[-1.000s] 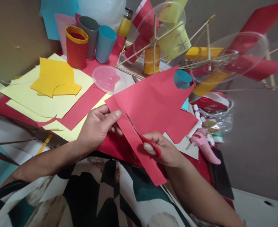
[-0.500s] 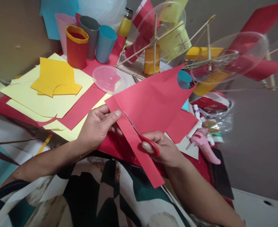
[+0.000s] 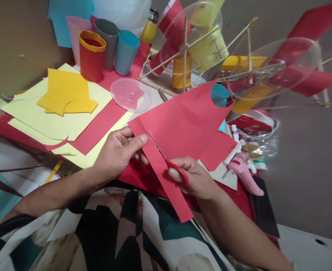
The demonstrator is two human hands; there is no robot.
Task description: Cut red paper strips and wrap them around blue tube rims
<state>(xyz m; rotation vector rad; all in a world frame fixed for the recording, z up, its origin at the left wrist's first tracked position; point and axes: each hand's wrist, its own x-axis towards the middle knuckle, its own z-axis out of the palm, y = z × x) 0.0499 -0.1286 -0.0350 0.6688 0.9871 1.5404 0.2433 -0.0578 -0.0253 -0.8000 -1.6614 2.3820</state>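
My left hand (image 3: 117,152) pinches the near left corner of a large red paper sheet (image 3: 188,120), thumb on top. My right hand (image 3: 195,177) grips red-handled scissors (image 3: 170,163) whose blades point up and left into the sheet, along a cut that separates a long red strip (image 3: 168,188) hanging down toward my lap. Both hands hover above the cluttered table, just in front of my patterned clothing.
Yellow and red paper sheets (image 3: 61,113) lie at the left. Paper tubes (image 3: 92,56) stand at the back beside a clear plastic lid (image 3: 130,94). A stick frame with red and yellow paper blades (image 3: 199,49) rises behind. A pink glue gun (image 3: 244,173) lies at the right.
The scissors have advanced slightly up and left along the cut. The red sheet has shifted a little and the hanging strip has swung slightly.
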